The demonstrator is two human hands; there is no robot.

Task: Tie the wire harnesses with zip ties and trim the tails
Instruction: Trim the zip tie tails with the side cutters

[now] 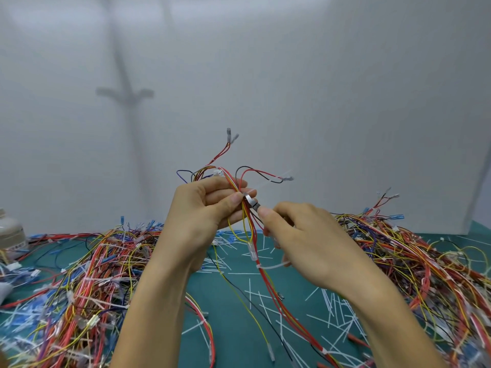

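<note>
I hold a wire harness (259,272) of red, yellow and black wires up above the table. My left hand (204,208) grips the bundle near its upper end, thumb against the wires. My right hand (297,235) pinches a small metal cutter (251,201), whose jaws sit at the bundle just beside my left thumb. A translucent zip tie tail (276,177) sticks out up and to the right from that spot. Lower on the harness, another white zip tie (271,266) has its tail pointing right under my right hand.
Large tangled heaps of coloured harnesses lie at the left (87,282) and right (414,261) on the green mat (233,314). Several cut white tie tails (332,306) litter the mat. A pale container (10,232) stands at the far left. A white wall rises behind.
</note>
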